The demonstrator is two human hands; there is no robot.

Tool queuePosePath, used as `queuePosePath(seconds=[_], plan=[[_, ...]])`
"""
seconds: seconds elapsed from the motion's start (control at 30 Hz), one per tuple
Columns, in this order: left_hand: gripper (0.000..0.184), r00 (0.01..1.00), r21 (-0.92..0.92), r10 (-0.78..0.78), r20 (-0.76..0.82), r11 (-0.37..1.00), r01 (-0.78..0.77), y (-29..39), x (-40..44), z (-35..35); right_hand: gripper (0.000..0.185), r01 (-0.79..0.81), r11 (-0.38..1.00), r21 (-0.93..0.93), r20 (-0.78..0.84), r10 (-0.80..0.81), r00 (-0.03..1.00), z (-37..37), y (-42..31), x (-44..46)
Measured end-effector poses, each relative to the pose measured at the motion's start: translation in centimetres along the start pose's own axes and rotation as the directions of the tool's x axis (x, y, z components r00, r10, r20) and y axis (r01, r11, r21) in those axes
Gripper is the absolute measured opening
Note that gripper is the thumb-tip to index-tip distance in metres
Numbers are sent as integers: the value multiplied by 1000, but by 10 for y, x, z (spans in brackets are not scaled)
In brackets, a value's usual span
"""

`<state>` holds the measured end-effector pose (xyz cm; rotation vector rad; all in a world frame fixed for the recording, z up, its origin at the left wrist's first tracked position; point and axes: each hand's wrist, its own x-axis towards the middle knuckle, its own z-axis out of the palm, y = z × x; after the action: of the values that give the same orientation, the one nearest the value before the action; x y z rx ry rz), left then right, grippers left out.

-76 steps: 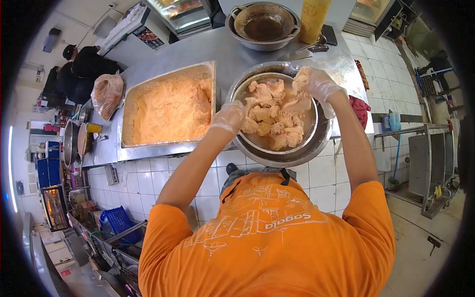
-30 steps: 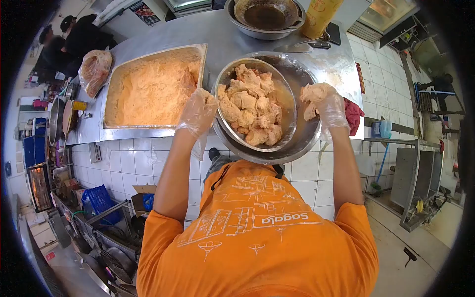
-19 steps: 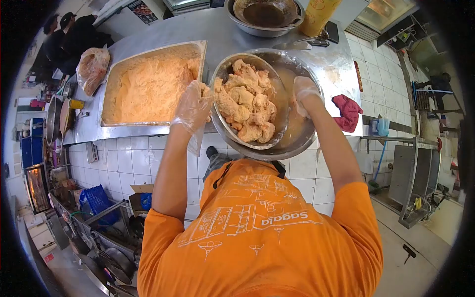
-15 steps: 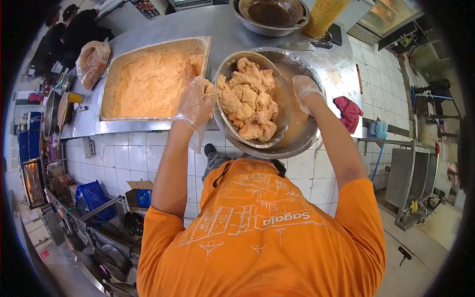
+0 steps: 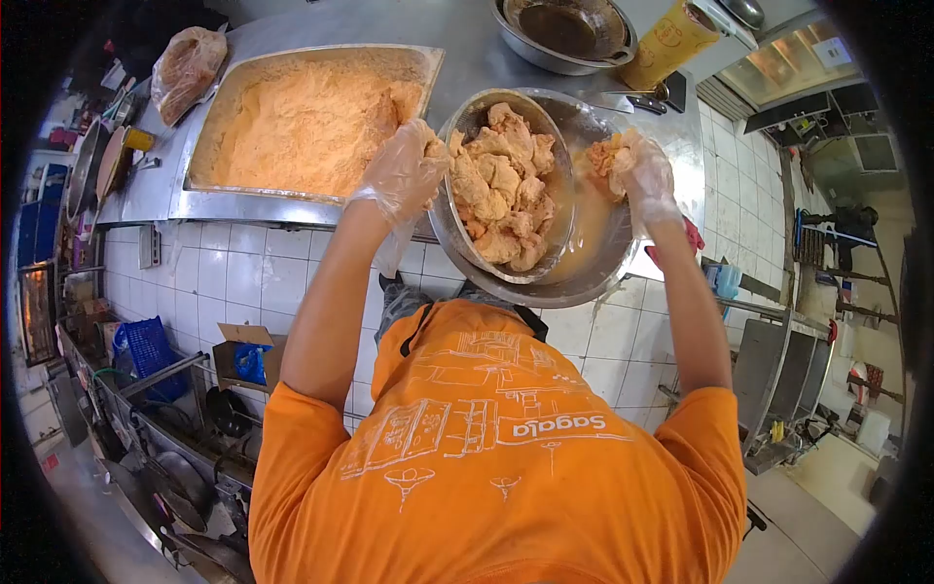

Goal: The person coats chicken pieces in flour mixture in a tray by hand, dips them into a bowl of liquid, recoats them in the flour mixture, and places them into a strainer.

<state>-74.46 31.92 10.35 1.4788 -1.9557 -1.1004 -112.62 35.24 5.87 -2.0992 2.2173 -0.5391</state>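
My left hand, in a clear plastic glove dusted with flour, is closed at the left rim of a smaller metal bowl. Flour-coated chicken pieces are heaped in that bowl, which sits tilted inside a large metal basin. Cloudy tan liquid shows in the basin's right part. Above this liquid, my gloved right hand is closed on a wet, reddish piece of chicken. To the left of the bowls lies a rectangular metal tray full of orange-tinted flour.
A plastic bag rests left of the tray. At the back stand a bowl of dark liquid and a yellow container, with a knife nearby. A red cloth lies beyond my right wrist. Racks of pans stand lower left.
My right hand has risen from the liquid in the basin and now holds a piece of chicken in view. My left hand stays at the smaller bowl's rim. The whole view has shifted slightly.
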Motion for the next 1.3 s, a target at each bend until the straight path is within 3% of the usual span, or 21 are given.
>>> queuePosePath(seconds=[0.03, 0.23, 0.27, 0.33, 0.4, 0.5, 0.6, 0.63, 0.73, 0.83, 0.9, 1.1, 1.3], plan=[[16, 999, -41, -36, 18, 998, 37, 7, -2, -2, 32, -48, 998, 37, -96, 51, 994, 13, 8, -6], [17, 997, -38, -56, 56, 998, 58, 11, -3, -6, 25, 144, 967, -212, 165, -109, 980, 69, 20, -55], [17, 997, -45, -56, 56, 997, 59, 9, -3, -6, 21, 137, 990, -39, 173, -128, 977, 32, -26, -59], [16, 997, -58, -55, 59, 997, 58, 6, -3, -4, 20, -59, 992, 112, 178, 39, 983, 62, -11, -74], [24, 997, -26, -61, 37, 998, 62, 10, -3, -6, 19, -90, 996, -24, 308, 93, 947, 52, -25, -72], [29, 993, -45, -103, 56, 993, 105, 13, -3, -7, 24, -141, 963, -229, 359, 218, 907, 88, -8, -75], [29, 986, -76, -140, 92, 986, 147, 15, -4, -8, 26, -61, 952, -300, 467, 202, 861, 76, -11, -66], [29, 984, -84, -150, 99, 984, 158, 16, -5, -9, 23, -69, 963, -261, 420, 177, 890, 86, -3, -66], [29, 994, 112, 107, -29, 988, -103, -23, 6, 3, 17, -107, 976, -188, 317, 164, 934, 110, 24, -70], [17, 996, -132, -82, 22, 988, 84, 9, -5, -6, 16, -139, 967, -212, 303, 200, 932, 73, 20, -45], [19, 1000, -47, -1, 3, 999, 2, 2, 0, -5, 17, -118, 970, -212, 299, 179, 937, 37, 13, -25], [23, 997, -35, 73, -4, 997, -73, -23, 11, 0, 22, -290, 901, 324, 265, 208, 942, -10, 60, -21], [21, 994, -202, -49, 93, 977, 67, 0, 0, -5, 22, -353, 864, 359, 434, 180, 883, -24, 49, -35]])
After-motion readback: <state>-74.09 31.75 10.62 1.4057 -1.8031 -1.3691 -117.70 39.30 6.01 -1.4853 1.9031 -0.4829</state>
